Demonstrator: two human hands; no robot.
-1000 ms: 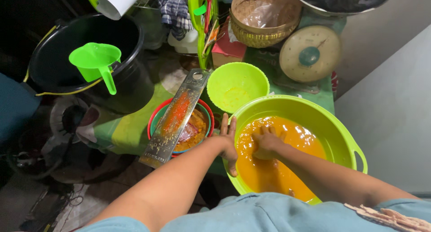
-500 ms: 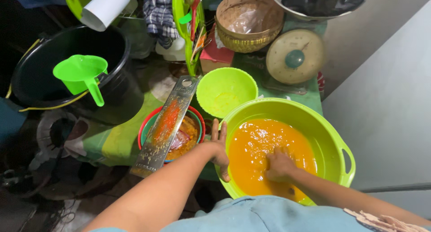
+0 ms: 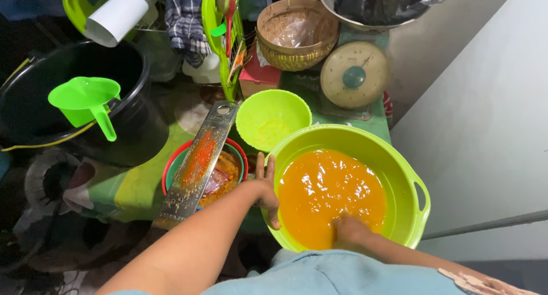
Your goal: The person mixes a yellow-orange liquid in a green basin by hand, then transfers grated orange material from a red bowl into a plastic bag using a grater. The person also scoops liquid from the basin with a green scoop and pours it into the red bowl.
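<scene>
The left hand [image 3: 266, 186] rests flat against the outer rim of the big green basin [image 3: 408, 175], fingers spread and gripping nothing, simply steadying the wall. The right hand [image 3: 349, 231] is plunged into the orange liquid [image 3: 328, 189] near the basin's near edge; its fingers are under the surface, so I cannot tell whether they are clenched or loose.

To my eye the step in hand is working the pulp through the liquid by hand (squeezing or stirring, hard to say which). The next move seems to call for the left hand to keep the basin from sliding while the right one sweeps through the mix without slopping it over the rim.

Going left to right, I count: one black bucket [image 3: 134, 129] with one green scoop [image 3: 85, 101] hooked on its edge; one white cylinder [image 3: 119, 14] lying above it; one checked cloth [image 3: 185, 18]; one metal grater [image 3: 197, 164] laid slantwise across one red-rimmed bowl [image 3: 171, 164] that holds orange shreds, just beside the left hand; one small green bowl [image 3: 273, 119], touching the basin's far rim or very near it; one woven basket [image 3: 297, 35]; one round scale [image 3: 354, 75]; and one metal bowl [image 3: 337, 7] with something dark inside, up at the top. The basin itself sits at the right, close to a pale wall.
</scene>
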